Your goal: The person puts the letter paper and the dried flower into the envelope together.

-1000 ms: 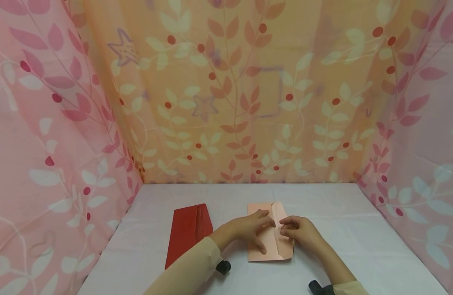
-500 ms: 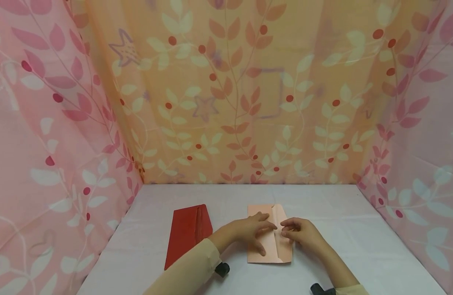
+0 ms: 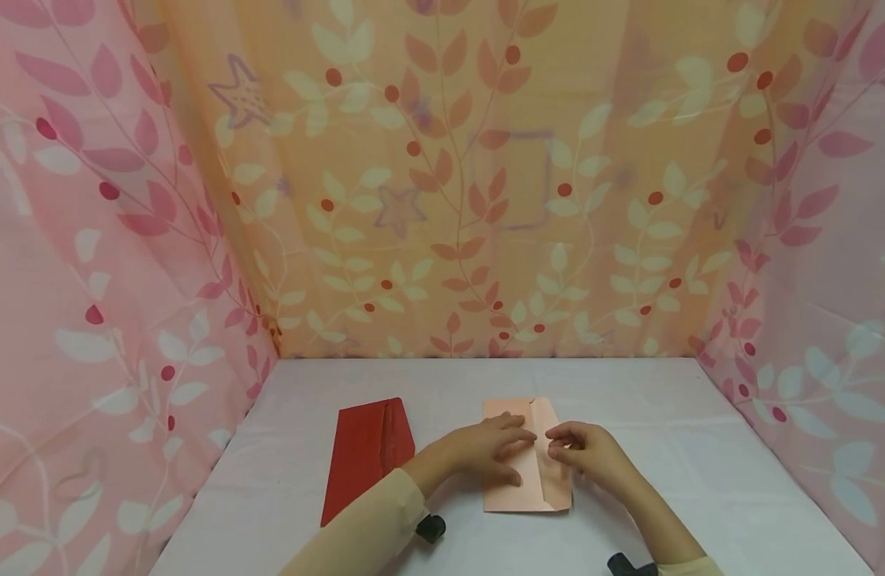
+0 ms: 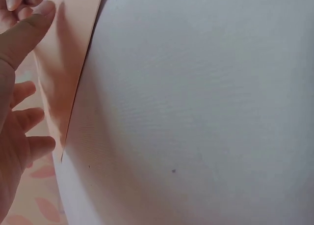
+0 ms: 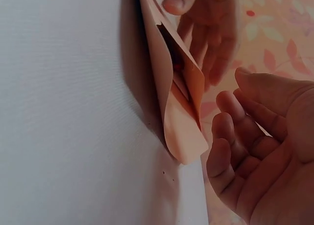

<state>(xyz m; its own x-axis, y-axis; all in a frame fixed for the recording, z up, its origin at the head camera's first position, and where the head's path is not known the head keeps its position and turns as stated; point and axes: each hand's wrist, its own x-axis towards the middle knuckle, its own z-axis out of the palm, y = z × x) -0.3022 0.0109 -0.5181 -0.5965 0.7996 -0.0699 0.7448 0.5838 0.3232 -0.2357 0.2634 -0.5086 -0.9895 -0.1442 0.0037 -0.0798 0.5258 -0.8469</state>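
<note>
A peach paper envelope (image 3: 518, 498) lies in front of me on the white table, its flap side to the right. My left hand (image 3: 489, 450) is over its left part, fingers and thumb spread. In the left wrist view, the thumb (image 4: 29, 33) overlaps the paper. Beside the flap is my right hand (image 3: 590, 458), its fingers loosely bent and nothing held. The right wrist view shows this right hand (image 5: 265, 146) apart from the envelope (image 5: 184, 131), whose mouth gapes with a dark inside and a small red spot.
A red envelope (image 3: 356, 456) lies to the left, partly behind my left forearm. Floral curtains (image 3: 442, 176) stand behind and on both sides of the white table (image 3: 651, 416). Black wrist devices (image 3: 431, 529) sit at both wrists.
My left thumb has shifted slightly up over the peach envelope. The right hand stays nearly in place, and both envelopes lie where they were.
</note>
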